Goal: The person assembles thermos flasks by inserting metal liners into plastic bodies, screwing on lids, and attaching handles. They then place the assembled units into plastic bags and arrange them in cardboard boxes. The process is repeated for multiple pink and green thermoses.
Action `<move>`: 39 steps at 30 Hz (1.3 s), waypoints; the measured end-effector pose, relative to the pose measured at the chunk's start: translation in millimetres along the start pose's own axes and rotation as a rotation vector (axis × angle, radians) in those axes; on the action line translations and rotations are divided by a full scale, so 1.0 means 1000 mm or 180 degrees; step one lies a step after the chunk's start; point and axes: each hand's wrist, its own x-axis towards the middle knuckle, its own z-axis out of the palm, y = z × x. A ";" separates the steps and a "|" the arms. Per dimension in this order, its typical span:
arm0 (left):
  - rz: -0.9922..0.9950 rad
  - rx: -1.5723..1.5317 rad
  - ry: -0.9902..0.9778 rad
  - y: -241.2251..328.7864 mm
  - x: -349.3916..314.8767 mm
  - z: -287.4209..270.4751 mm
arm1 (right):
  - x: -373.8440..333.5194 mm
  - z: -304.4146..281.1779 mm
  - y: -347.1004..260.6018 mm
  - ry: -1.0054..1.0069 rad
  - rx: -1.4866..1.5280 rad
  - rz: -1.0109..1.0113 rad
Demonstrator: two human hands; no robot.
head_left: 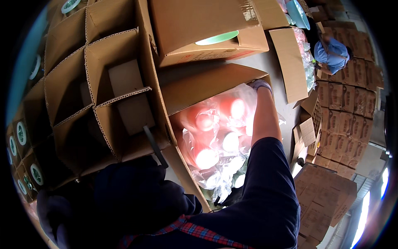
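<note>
My right arm, in a dark sleeve, reaches across an open carton (pixel 207 89). My right hand (pixel 262 84), in a pale purple glove, is closed at the carton's far right corner on the edge of its flap; its fingertips are partly hidden. Inside the carton, pink rounded items (pixel 204 120) lie under clear plastic wrap (pixel 224 176), with bright glare on their tops. My left arm, in a dark sleeve (pixel 137 186), bends toward the lower left. There a dark purplish shape sits in deep shadow, and I cannot make out the left hand's fingers.
To the left stands a large box with cardboard dividers (pixel 91 74). Beyond the carton is another box (pixel 207 29) with a green round item. A person in blue (pixel 331 54) works at the far right, beside stacked cartons (pixel 344 99). A brown box (pixel 319 195) stands at the right.
</note>
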 end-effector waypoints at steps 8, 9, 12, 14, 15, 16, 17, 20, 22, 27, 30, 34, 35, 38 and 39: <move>-0.1661 -0.0915 0.0987 -0.027 0.003 -0.030 | 0.008 0.002 0.001 -0.0638 0.0183 0.0234; -0.1249 -0.0698 0.0778 -0.059 -0.002 -0.046 | 0.007 0.003 0.004 -0.0713 0.0202 0.0244; -0.0043 -0.0208 0.0311 -0.065 0.000 -0.029 | -0.010 0.008 0.014 -0.0919 0.0333 0.0315; 0.0650 -0.0068 0.0007 -0.019 0.007 0.008 | -0.027 0.003 0.020 -0.0874 0.0503 0.0365; 0.0835 -0.0054 -0.0076 -0.004 0.008 0.014 | -0.038 -0.003 0.024 -0.0736 0.0623 0.0396; 0.0933 -0.0085 -0.0120 0.005 0.009 0.016 | -0.048 -0.018 0.035 -0.0489 0.0743 0.0409; 0.0962 -0.0098 -0.0151 0.010 0.010 0.018 | -0.062 -0.034 0.041 -0.0252 0.0871 0.0415; 0.1159 -0.0443 -0.0131 0.011 0.009 0.024 | -0.127 -0.116 0.080 0.0410 0.0692 0.0158; 0.1146 -0.0642 0.0085 0.008 0.002 0.039 | -0.221 -0.200 0.072 0.0452 0.0844 0.0203; 0.1490 -0.0387 -0.0128 0.026 -0.010 0.060 | -0.421 -0.245 0.033 0.0796 0.3978 -0.1274; 0.2425 -0.0017 -0.0432 0.040 -0.006 0.055 | -0.506 -0.203 -0.045 0.0269 0.4137 -0.2434; 0.3063 -0.2428 -0.0990 0.064 -0.012 0.018 | -0.604 -0.124 -0.175 0.0103 0.4175 -0.3467; 0.3279 -0.1974 -0.0899 0.058 -0.013 -0.006 | -0.630 -0.124 -0.194 -0.0254 0.4448 -0.3686; 0.3090 0.0114 -0.0242 0.033 -0.049 -0.040 | -0.668 -0.142 -0.196 0.1062 0.3952 -0.3387; 0.2539 0.0196 -0.0008 0.025 -0.067 -0.033 | -0.676 -0.152 -0.201 0.1453 0.4328 -0.3619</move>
